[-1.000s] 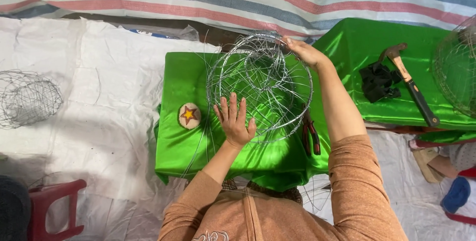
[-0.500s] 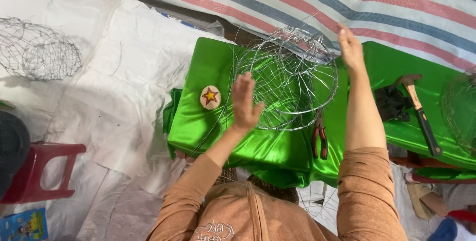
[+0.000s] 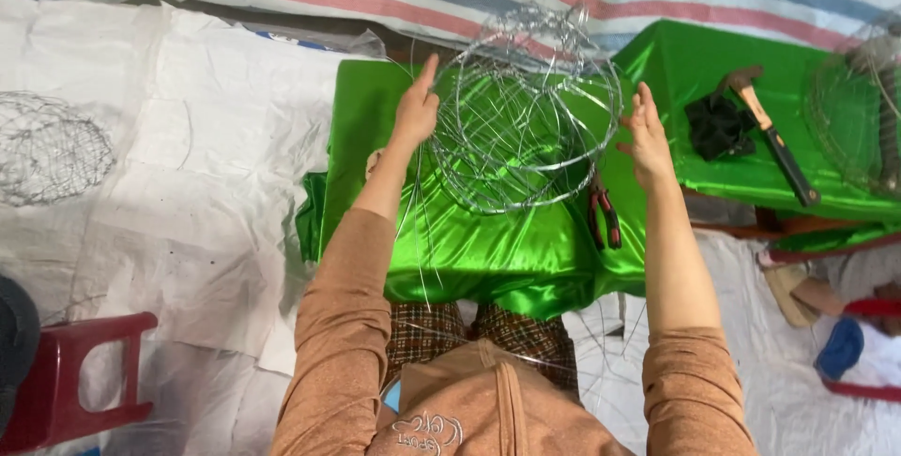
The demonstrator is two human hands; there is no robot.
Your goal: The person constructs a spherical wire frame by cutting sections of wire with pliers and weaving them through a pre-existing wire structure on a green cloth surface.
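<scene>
A round frame of bent silver wire (image 3: pixel 521 114) is held up over a table draped in shiny green cloth (image 3: pixel 488 250). My left hand (image 3: pixel 416 109) presses against its left rim with the fingers stretched upward. On the opposite rim rests my right hand (image 3: pixel 646 137), also with flat, extended fingers. The frame sits between both palms. Loose wire ends trail down from it toward my lap. Red-handled pliers (image 3: pixel 603 212) lie on the cloth just below my right hand.
A hammer (image 3: pixel 765 132) and a black bundle (image 3: pixel 715 126) lie on a second green-covered table at right, beside another wire frame (image 3: pixel 854 118). A further wire frame (image 3: pixel 47 148) rests on white sheeting at left. A red plastic stool (image 3: pixel 70 372) stands at lower left.
My left hand has moved from the frame's near side to its left rim, and my right hand from the far rim to its right side. The frame is now lifted between the palms.
</scene>
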